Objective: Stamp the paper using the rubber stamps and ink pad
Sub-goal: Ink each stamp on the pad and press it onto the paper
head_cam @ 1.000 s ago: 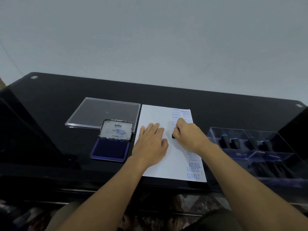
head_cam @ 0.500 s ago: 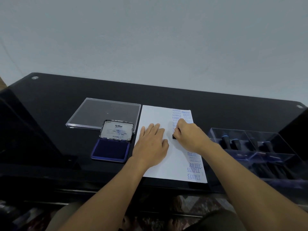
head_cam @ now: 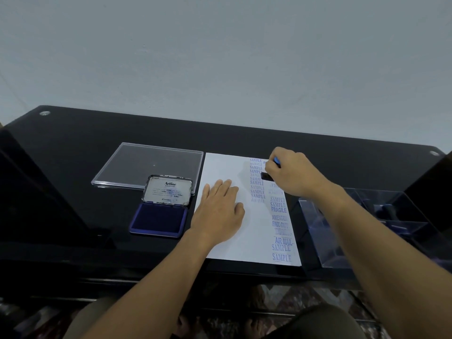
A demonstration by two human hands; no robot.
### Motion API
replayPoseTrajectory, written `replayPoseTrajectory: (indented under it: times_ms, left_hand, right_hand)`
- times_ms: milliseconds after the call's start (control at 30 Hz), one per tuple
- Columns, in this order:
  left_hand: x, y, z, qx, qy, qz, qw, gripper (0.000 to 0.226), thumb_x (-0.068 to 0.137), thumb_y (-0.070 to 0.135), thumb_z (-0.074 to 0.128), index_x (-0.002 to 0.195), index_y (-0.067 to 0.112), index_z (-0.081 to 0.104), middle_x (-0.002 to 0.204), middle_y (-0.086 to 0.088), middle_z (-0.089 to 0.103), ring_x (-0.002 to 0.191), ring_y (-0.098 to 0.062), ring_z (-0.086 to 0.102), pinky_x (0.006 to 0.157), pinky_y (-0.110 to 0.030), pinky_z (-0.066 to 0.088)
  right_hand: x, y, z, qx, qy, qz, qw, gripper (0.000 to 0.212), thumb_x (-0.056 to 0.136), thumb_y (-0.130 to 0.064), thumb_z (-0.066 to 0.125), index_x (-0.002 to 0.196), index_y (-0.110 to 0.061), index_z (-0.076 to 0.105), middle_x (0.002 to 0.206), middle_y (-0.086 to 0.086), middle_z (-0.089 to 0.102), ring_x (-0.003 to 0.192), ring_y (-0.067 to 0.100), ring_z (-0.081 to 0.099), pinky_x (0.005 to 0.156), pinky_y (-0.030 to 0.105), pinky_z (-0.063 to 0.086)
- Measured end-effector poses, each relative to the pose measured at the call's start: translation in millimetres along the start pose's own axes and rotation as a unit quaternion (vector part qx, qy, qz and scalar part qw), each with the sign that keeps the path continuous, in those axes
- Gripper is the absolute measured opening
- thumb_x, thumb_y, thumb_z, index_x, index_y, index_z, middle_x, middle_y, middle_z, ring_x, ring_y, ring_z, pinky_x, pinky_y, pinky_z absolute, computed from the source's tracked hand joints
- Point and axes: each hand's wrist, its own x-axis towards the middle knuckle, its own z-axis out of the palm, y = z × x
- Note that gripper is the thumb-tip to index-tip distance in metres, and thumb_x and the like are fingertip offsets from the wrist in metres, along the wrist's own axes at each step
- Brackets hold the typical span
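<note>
Rubber stamp (head_cam: pixel 266 176) is pinched in the right hand (head_cam: pixel 291 174), over the paper (head_cam: pixel 227 167) at its one o'clock corner, beside blue SAMPLE prints. Left hand (head_cam: pixel 220 209) lies spread flat on the sheet. Open ink pad (head_cam: pixel 159 220) sits at the paper's nine o'clock on the worktop (head_cam: pixel 73 148).

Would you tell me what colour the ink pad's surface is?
The ink pad is dark blue, head view.

free: table (head_cam: pixel 244 135) strip behind paper (head_cam: pixel 225 167) | left blocked: open ink pad (head_cam: pixel 159 220), clear lid (head_cam: pixel 146 165) | right blocked: clear tray (head_cam: pixel 315 231)
</note>
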Motion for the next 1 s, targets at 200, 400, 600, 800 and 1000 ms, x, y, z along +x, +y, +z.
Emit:
replayPoseTrajectory:
  times_ms: [200, 400, 600, 800, 1000]
  left_hand:
    - [0.6, -0.7, 0.7, 0.0, -0.004, -0.002, 1.0, 0.05, 0.102, 0.031, 0.032, 0.15, 0.015, 0.032, 0.164, -0.004, 0.016, 0.151, -0.02, 0.004, 0.123, -0.043, -0.002]
    - [0.7, 0.0, 0.1, -0.003, -0.01, -0.004, 1.0, 0.05, 0.102, 0.03, 0.031, 0.15, 0.015, 0.031, 0.164, -0.003, 0.015, 0.151, -0.02, 0.003, 0.123, -0.044, 0.0]
    - [4.3, 0.5, -2.9, -0.024, -0.016, -0.011, 1.0, 0.05, 0.1, 0.029, 0.036, 0.148, 0.016, 0.034, 0.162, -0.001, 0.019, 0.15, -0.017, 0.008, 0.123, -0.042, 0.001]
    - [14.0, 2.3, -16.4, -0.029, -0.022, -0.02, 0.999, 0.044, 0.096, 0.029, 0.05, 0.137, 0.014, 0.049, 0.147, 0.002, 0.042, 0.137, -0.017, 0.032, 0.115, -0.033, 0.019]
    - [20.2, 5.8, -24.7, -0.021, -0.033, -0.042, 0.998, 0.038, 0.095, 0.03, 0.05, 0.126, 0.01, 0.057, 0.137, -0.002, 0.052, 0.126, -0.023, 0.044, 0.105, -0.036, 0.034]
  right_hand:
    - [-2.6, -1.2, 0.9, 0.003, -0.008, 0.003, 1.0, 0.018, 0.104, -0.025, 0.044, 0.091, -0.015, 0.05, 0.073, -0.018, 0.046, 0.057, 0.01, 0.046, 0.05, 0.02, 0.033]
    - [-1.8, 0.4, 1.7, 0.002, -0.005, -0.002, 1.0, 0.019, 0.104, -0.026, 0.044, 0.088, -0.016, 0.048, 0.073, -0.018, 0.048, 0.057, 0.01, 0.047, 0.05, 0.021, 0.034]
    - [-1.9, 3.1, 2.1, -0.001, -0.004, 0.001, 1.0, 0.019, 0.102, -0.026, 0.044, 0.09, -0.013, 0.052, 0.074, -0.004, 0.057, 0.059, 0.013, 0.048, 0.052, 0.026, 0.038]
    - [-1.6, 5.5, 2.9, -0.003, -0.001, 0.001, 1.0, 0.019, 0.102, -0.026, 0.045, 0.091, -0.012, 0.053, 0.076, 0.001, 0.059, 0.06, 0.013, 0.047, 0.053, 0.028, 0.039]
    - [-2.8, 4.9, 3.8, 0.002, -0.001, 0.005, 1.0, 0.016, 0.102, -0.026, 0.046, 0.095, -0.014, 0.052, 0.077, -0.001, 0.059, 0.06, 0.013, 0.049, 0.053, 0.027, 0.04]
